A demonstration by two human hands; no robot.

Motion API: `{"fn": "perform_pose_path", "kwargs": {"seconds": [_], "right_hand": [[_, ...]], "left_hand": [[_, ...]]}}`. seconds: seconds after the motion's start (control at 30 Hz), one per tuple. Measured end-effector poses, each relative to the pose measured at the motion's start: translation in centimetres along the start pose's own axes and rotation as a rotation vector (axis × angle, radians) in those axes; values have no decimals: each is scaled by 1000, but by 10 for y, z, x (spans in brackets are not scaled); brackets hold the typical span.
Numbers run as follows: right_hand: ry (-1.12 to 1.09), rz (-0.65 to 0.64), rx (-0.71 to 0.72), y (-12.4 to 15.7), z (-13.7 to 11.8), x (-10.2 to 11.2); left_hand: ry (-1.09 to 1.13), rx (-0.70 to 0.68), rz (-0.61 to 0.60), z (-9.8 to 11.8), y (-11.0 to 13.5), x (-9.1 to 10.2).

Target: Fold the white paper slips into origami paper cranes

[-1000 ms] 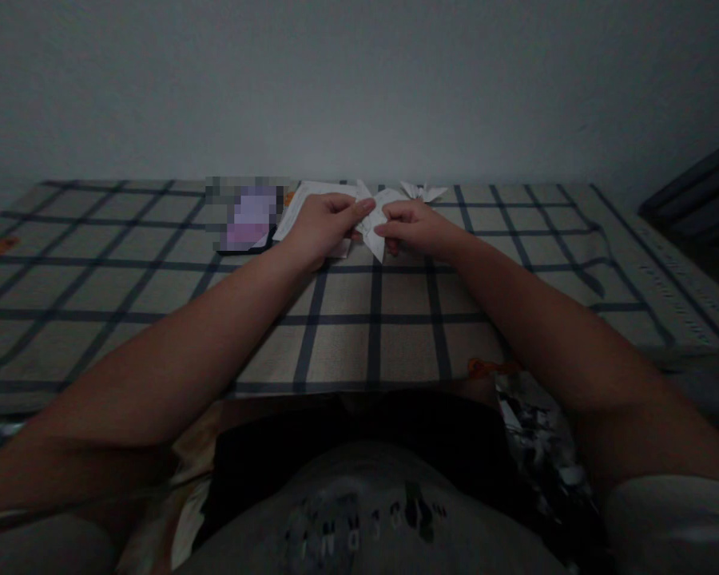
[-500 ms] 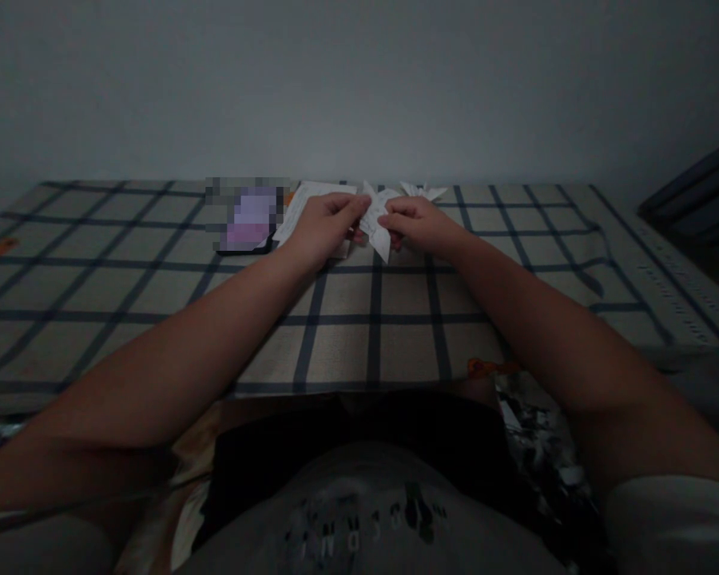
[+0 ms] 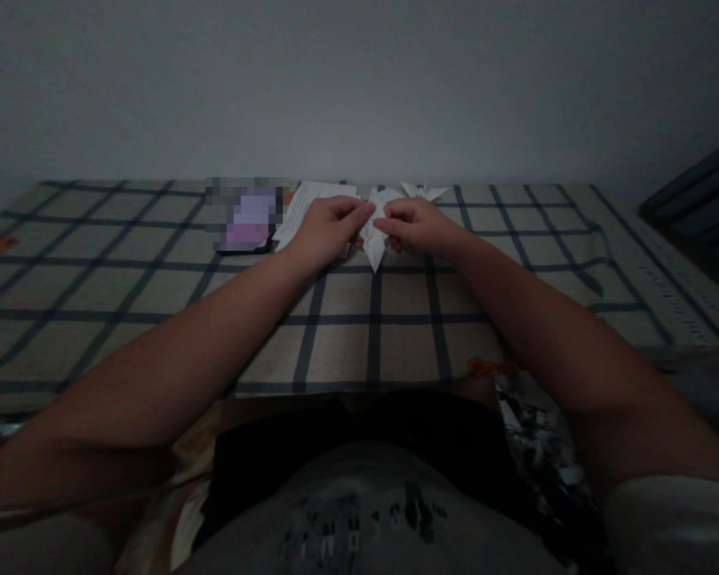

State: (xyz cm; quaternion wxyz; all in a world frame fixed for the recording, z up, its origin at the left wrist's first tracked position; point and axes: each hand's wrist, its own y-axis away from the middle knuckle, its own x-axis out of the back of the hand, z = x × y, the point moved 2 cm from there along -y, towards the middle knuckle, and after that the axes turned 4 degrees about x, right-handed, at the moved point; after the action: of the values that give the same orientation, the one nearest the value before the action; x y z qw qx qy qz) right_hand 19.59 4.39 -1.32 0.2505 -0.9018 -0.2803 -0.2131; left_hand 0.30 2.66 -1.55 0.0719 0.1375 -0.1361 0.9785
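Between my hands is a folded piece of white paper point(image 3: 374, 249) with faint print, one sharp point of it aimed down toward me. My left hand point(image 3: 334, 227) pinches its left side between thumb and fingers. On the other side, my right hand point(image 3: 418, 225) is closed on its right edge, thumb against the paper. Just behind my right hand lies a folded paper crane point(image 3: 423, 192) with pointed tips, partly hidden by the hand. Printed paper sheets point(image 3: 303, 209) lie beside and under my left hand.
A phone point(image 3: 252, 220) with a blurred purple screen lies left of the sheets. A checked cloth point(image 3: 341, 343) covers the table, which meets a plain wall point(image 3: 359, 88). At the far right stands a dark slatted object point(image 3: 701, 200).
The folded paper has turned slightly, its lower point shifting left and a little nearer to me. Both hands keep hold of it, with my left hand moved slightly right.
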Motion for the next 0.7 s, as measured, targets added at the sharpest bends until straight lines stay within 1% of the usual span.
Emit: {"fn": "perform_pose_path", "kwargs": {"seconds": [0.07,0.17,0.27,0.4,0.57,0.7], "right_hand": [[20,-3,0,1,-1,0],[42,10,-12,2,0,-1],[-15,35,-23,1,0,-1],[-88,48,-22,1,-3,-1],[-21,45,-18,2,-4,2],[40,10,-12,3,-4,3]], "left_hand": [[-18,-22,-7,1,-1,1],[-38,-19,5,3,0,2],[-58,-28,21,3,-1,3],[-64,-72,17,0,-5,4],[-78,-115,-1,0,-4,4],[-90,-139,-14,1,-1,4]]}}
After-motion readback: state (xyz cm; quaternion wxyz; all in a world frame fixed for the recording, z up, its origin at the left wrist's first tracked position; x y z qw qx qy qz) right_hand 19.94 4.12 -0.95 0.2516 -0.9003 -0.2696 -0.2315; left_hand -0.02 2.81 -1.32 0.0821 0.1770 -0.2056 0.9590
